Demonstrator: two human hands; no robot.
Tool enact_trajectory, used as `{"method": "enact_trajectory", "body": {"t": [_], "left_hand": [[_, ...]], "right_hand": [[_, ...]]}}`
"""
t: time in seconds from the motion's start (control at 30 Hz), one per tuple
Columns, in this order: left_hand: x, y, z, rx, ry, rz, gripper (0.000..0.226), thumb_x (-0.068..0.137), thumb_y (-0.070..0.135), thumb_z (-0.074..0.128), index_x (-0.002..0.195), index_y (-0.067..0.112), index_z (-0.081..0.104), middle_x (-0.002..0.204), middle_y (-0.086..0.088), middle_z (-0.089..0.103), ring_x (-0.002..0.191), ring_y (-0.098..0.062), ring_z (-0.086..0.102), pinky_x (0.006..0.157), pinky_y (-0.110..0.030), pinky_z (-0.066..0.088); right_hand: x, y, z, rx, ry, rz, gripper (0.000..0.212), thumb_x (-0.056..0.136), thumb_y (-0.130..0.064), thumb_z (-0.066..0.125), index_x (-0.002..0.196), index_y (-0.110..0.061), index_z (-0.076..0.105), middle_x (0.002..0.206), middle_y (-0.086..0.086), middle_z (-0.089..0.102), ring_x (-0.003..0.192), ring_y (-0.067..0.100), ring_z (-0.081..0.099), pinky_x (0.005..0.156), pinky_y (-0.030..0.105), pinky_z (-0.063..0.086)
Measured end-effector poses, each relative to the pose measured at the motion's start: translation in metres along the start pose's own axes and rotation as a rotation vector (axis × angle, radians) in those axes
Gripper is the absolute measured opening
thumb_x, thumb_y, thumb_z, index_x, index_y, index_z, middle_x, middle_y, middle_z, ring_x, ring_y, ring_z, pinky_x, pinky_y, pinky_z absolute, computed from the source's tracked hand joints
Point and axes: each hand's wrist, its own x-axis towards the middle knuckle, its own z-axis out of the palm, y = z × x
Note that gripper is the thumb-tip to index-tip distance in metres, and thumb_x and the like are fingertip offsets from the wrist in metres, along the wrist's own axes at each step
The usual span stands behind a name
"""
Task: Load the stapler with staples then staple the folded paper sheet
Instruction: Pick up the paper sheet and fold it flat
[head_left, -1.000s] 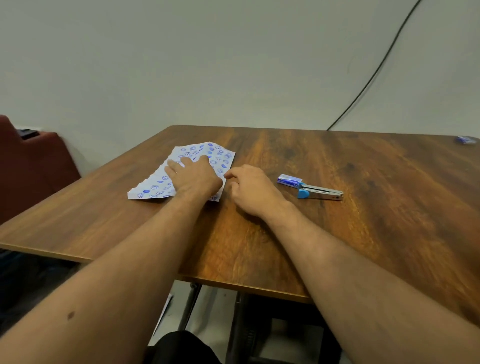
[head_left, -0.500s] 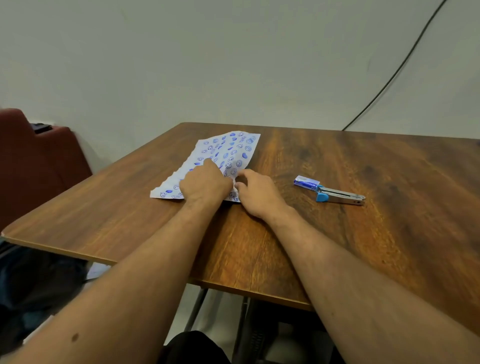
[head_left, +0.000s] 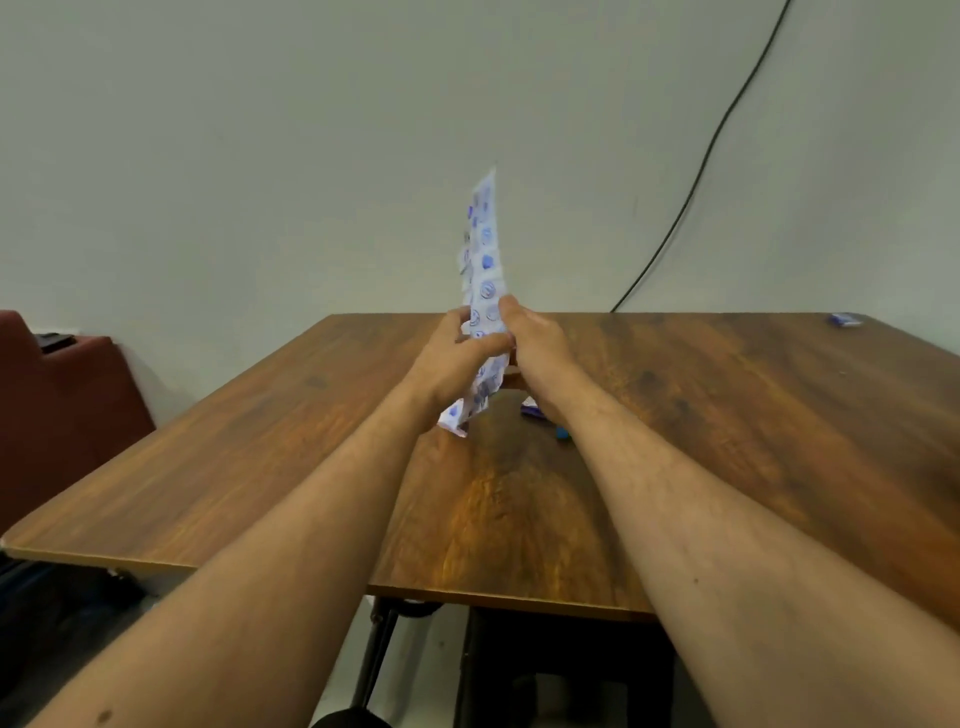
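Note:
The white paper sheet (head_left: 484, 260) with blue printed shapes stands nearly upright and edge-on above the table, blurred by motion. My left hand (head_left: 452, 358) grips its left side and my right hand (head_left: 535, 348) grips its right side, both near the lower half of the sheet. The stapler (head_left: 545, 418) lies on the wooden table (head_left: 727, 415) just beneath my right wrist. Only its blue end and a small blue part show; the rest is hidden by my forearm.
A small blue object (head_left: 845, 319) lies at the table's far right corner. A dark red seat (head_left: 57, 405) stands to the left of the table. A black cable (head_left: 696, 176) runs down the wall behind.
The sheet lay flat on the table under both hands; now both hands have lifted it upright above the table. The view has shifted, so the stapler sits under my right wrist.

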Motion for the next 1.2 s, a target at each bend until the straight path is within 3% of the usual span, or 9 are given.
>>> {"method": "enact_trajectory", "body": {"t": [0.1,0.23,0.43,0.6,0.8,0.87,1.0,1.1,1.2], "left_hand": [[-0.005,0.026,0.016,-0.254,-0.113,0.076,0.065,0.086,0.037,0.072,0.139,0.009,0.047,0.125,-0.02,0.066,0.11,-0.037,0.068,0.083,-0.043,0.061],[-0.019,0.044,0.03,-0.648,-0.187,0.094,0.072,0.071,0.013,0.063,0.138,-0.002,0.046,0.104,-0.031,0.063,0.085,-0.043,0.064,0.082,-0.05,0.054],[-0.034,0.022,0.048,-0.923,-0.23,-0.001,0.068,0.061,0.004,0.033,0.123,0.002,0.06,0.124,-0.023,0.066,0.112,-0.047,0.061,0.101,-0.061,0.046],[-0.035,-0.021,0.046,-0.854,-0.252,-0.14,0.079,0.058,0.003,0.036,0.136,0.005,0.054,0.131,-0.022,0.062,0.114,-0.047,0.062,0.094,-0.061,0.053],[-0.029,-0.054,0.039,-0.793,-0.331,-0.277,0.071,0.067,0.003,0.038,0.136,0.003,0.055,0.13,-0.025,0.064,0.11,-0.049,0.065,0.091,-0.062,0.054],[-0.029,-0.056,0.036,-0.749,-0.373,-0.329,0.062,0.079,0.01,0.046,0.139,0.003,0.055,0.136,-0.026,0.061,0.118,-0.047,0.062,0.1,-0.06,0.05],[-0.013,-0.06,0.033,-0.569,-0.37,-0.385,0.041,0.101,0.031,0.047,0.095,0.006,0.078,0.097,-0.018,0.074,0.092,-0.029,0.074,0.084,-0.043,0.059],[0.0,-0.062,0.035,-0.365,-0.256,-0.445,0.039,0.095,0.02,0.063,0.13,0.001,0.062,0.121,-0.022,0.071,0.11,-0.04,0.07,0.099,-0.055,0.053],[0.011,-0.065,0.037,-0.191,-0.115,-0.451,0.032,0.09,0.001,0.063,0.122,-0.006,0.062,0.11,-0.022,0.075,0.094,-0.044,0.074,0.092,-0.059,0.056]], "right_hand": [[-0.014,-0.031,-0.017,-0.086,-0.069,-0.036,0.062,0.102,-0.063,0.027,0.121,-0.023,0.07,0.108,0.007,0.074,0.096,0.024,0.073,0.083,0.042,0.063],[-0.029,-0.056,-0.043,-0.187,-0.007,-0.114,0.034,0.103,-0.045,0.048,0.11,-0.02,0.071,0.094,0.002,0.073,0.073,0.014,0.068,0.066,0.028,0.06],[-0.03,-0.047,-0.097,-0.392,0.33,-0.225,0.022,0.097,-0.021,0.064,0.117,-0.028,0.07,0.103,-0.014,0.065,0.082,0.005,0.066,0.064,0.021,0.057],[-0.033,-0.011,-0.125,-0.135,0.254,0.056,0.049,0.088,-0.019,0.078,0.129,-0.018,0.053,0.099,-0.01,0.062,0.071,0.014,0.076,0.058,0.028,0.061],[-0.026,0.031,-0.142,0.227,0.185,0.305,0.028,0.08,-0.001,0.08,0.106,-0.001,0.069,0.098,0.017,0.079,0.082,0.033,0.078,0.071,0.045,0.063],[-0.024,0.042,-0.149,0.216,0.197,0.338,0.027,0.079,0.001,0.08,0.104,0.0,0.07,0.096,0.018,0.079,0.082,0.034,0.078,0.07,0.044,0.064],[-0.021,0.066,-0.15,0.111,0.176,0.325,0.03,0.08,0.006,0.078,0.108,-0.002,0.073,0.094,0.016,0.079,0.082,0.031,0.078,0.068,0.039,0.064],[-0.016,0.078,-0.148,0.124,0.188,0.292,0.028,0.08,0.007,0.077,0.105,-0.006,0.073,0.099,0.015,0.079,0.085,0.031,0.078,0.072,0.042,0.064],[-0.014,0.083,-0.151,0.148,0.193,0.264,0.029,0.08,0.007,0.077,0.103,-0.01,0.073,0.1,0.014,0.079,0.086,0.033,0.077,0.077,0.049,0.063]]}}
